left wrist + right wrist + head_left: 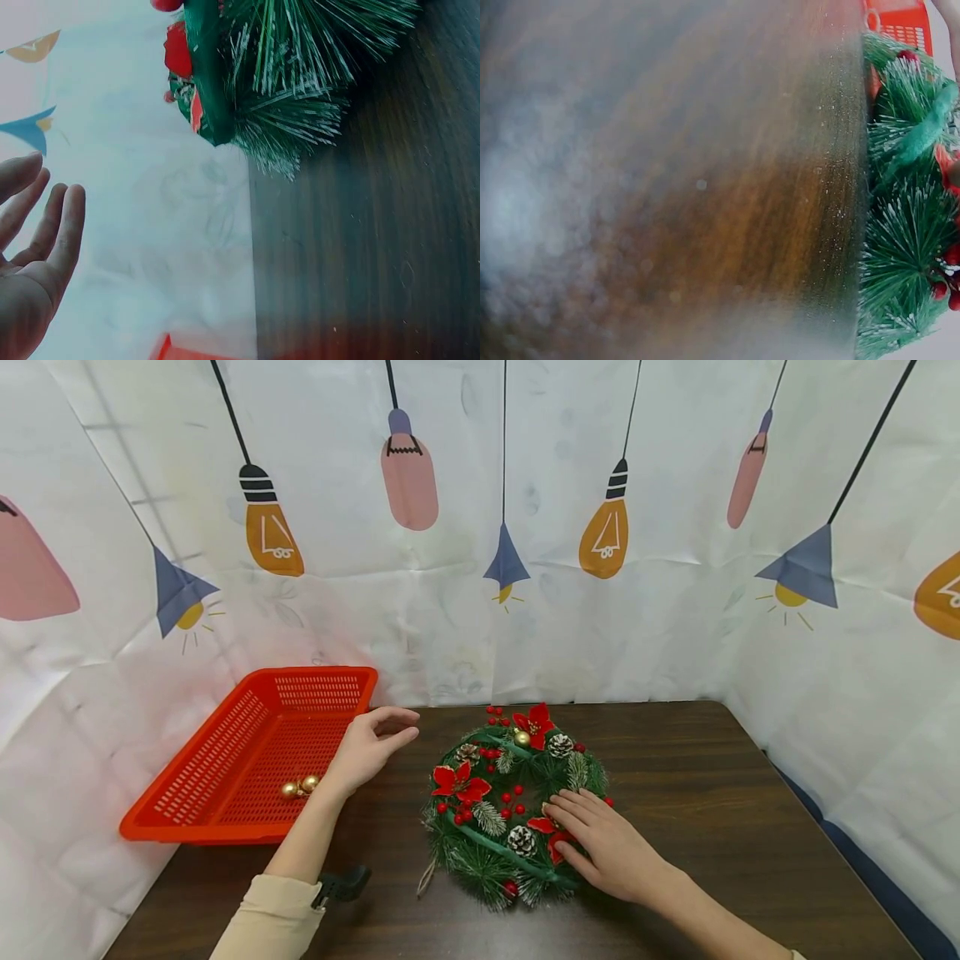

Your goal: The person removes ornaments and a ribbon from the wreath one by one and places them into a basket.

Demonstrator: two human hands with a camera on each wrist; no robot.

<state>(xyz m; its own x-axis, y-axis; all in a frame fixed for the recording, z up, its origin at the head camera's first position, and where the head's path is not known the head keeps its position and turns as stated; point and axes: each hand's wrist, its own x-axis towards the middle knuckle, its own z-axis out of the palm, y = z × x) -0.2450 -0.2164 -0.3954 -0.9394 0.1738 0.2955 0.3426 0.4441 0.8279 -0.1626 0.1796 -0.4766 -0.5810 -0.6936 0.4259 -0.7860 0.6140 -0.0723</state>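
A green Christmas wreath [480, 864] with red poinsettias, pinecones, frosted sprigs and red berries lies on the table. One gold ball [522, 738] sits near its far edge. My right hand [611, 852] rests on the wreath's right front part, its extended fingers partly covering a poinsettia [558, 847]. Between the basket and the wreath, my left hand [369, 745] is raised with thumb and fingers apart, holding nothing. In the left wrist view, the loosely bent fingers [67, 225] stand apart from the wreath. The right wrist view shows the wreath's pine needles [900, 255] at its right edge.
A red plastic basket [300, 743] stands at the left, with a few gold balls [310, 783] inside, near my left forearm. A twine loop [426, 878] sticks out at the wreath's front left. Behind the dark wooden table [675, 760] hangs a white lamp-print cloth [450, 627].
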